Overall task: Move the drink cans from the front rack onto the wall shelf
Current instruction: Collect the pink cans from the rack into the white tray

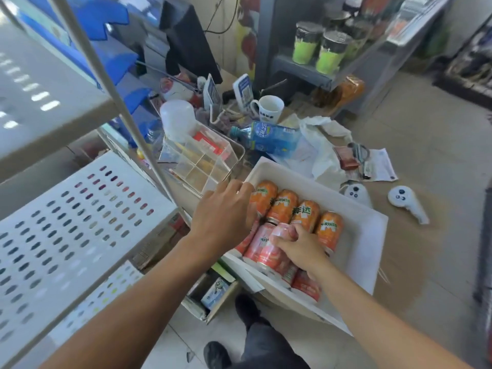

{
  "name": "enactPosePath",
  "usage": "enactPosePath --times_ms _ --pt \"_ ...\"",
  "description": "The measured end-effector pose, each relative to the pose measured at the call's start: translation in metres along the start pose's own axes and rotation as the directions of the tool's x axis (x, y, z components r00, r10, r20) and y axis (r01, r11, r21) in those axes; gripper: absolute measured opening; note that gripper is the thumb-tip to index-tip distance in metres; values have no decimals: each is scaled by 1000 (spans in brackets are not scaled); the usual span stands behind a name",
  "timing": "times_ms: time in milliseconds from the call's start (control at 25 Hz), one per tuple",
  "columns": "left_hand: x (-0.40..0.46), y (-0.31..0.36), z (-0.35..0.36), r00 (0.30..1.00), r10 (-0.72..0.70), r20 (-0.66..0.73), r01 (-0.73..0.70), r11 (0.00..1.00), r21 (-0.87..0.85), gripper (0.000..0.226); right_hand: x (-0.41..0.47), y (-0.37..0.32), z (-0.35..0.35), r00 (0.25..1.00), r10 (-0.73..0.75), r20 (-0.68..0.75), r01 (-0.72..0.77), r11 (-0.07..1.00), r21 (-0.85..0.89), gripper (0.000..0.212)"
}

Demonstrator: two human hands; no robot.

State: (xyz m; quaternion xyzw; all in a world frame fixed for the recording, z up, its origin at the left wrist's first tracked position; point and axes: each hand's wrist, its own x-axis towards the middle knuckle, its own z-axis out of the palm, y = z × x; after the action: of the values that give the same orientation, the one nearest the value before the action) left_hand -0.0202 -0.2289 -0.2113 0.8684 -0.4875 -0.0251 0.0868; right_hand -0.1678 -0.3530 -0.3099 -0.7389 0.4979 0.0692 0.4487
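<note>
My right hand (298, 247) closes its fingers around the top of a pink can (269, 249) lying in the white tray (372, 235); my left hand (226, 206) reaches over the tray's left edge, fingers curled onto cans there, though I cannot tell whether it grips one; orange cans (292, 211) lie in a row at the tray's far side, red cans (306, 286) at its near edge; the perforated shelf (66, 222) stands left of the tray; two white controllers (407, 201) lie just right of it.
</note>
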Motion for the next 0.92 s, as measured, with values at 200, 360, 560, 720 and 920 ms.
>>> enactPosePath --times_ms 200,360,560,720,920 --pt "-12 -10 -16 998 -46 -41 46 999 -3 41 -7 -12 -8 995 21 102 5 968 -253 71" --pt "-34 -26 -46 983 -127 -132 124 992 -28 38 -21 -56 -26 982 -185 29 178 879 -443 61" --pt "-83 -68 -99 889 -316 -331 334 943 -1 37 -64 -178 -9 777 -625 76 605 709 -362 61" --pt "-133 -101 -145 762 -456 -460 511 859 -5 39 -125 -265 17 426 -898 110 891 395 -225 49" --pt "-182 -131 -193 591 -591 -549 688 725 -40 36 -174 -346 51 157 -978 138 984 143 -106 51"
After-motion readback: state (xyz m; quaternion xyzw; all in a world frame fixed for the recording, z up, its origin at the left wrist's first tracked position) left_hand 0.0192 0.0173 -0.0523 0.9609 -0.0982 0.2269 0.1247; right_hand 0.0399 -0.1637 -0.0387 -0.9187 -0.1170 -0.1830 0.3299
